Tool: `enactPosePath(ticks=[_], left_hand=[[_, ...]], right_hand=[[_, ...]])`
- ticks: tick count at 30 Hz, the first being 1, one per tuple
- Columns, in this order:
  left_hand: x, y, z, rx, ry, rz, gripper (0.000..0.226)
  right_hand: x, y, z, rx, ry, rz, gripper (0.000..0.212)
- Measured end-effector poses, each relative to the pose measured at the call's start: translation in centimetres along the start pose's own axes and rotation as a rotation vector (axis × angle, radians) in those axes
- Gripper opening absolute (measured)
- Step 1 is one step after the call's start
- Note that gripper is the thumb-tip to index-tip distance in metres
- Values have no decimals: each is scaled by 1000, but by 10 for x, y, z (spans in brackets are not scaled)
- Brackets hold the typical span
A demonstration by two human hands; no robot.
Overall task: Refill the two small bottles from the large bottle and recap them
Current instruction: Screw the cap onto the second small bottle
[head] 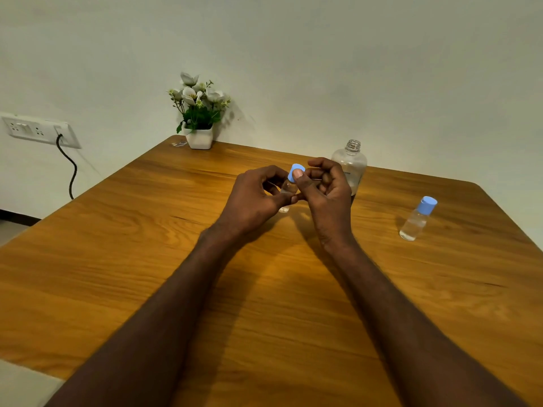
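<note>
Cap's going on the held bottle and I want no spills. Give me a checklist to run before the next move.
1. Left hand grips the held bottle: ok.
2. Right hand has the blue cap at its neck: ok.
3. Cap threaded square: cannot tell, fingers hide it.
4. Held bottle filled: cannot tell.
5. Second small bottle capped and upright on the table: ok.
6. Large bottle capped: not ok, its neck is open.
</note>
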State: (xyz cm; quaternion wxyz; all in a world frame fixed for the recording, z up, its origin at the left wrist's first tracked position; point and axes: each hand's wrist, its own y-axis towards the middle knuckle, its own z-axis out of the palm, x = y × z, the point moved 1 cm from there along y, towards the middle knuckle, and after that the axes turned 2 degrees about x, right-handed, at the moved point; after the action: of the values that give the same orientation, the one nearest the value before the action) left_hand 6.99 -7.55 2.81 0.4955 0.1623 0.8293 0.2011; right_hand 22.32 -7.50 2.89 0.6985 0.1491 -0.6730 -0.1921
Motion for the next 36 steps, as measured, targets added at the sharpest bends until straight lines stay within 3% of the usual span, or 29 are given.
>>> enactPosePath(ticks=[9,13,18,21,25,29,33,36], left_hand=[[-1,-1,-1,9,-17,-4,29],[-1,-1,-2,6,-5,1,28],[0,0,-2,-3,9,-3,25],[2,0,-1,-7,13,-3,22],[2,0,0,-4,12,-10,25],[3,1,0,-10,8,-9,24],[3,0,0,-1,4,-13,23],[5,1,-1,-3,-3,-22,25]], right_hand=[[-6,2,1,32,-73,9,27],[-5,2,1,28,-24,42,43],[-6,1,1,41,-46,33,38],[-5,2,2,39,-30,26,53],[-5,1,1,50,-31,21,38],[-3,1,1,28,33,43,47],[-6,1,1,59,3,34,39],[-4,2,1,47,30,32,45]])
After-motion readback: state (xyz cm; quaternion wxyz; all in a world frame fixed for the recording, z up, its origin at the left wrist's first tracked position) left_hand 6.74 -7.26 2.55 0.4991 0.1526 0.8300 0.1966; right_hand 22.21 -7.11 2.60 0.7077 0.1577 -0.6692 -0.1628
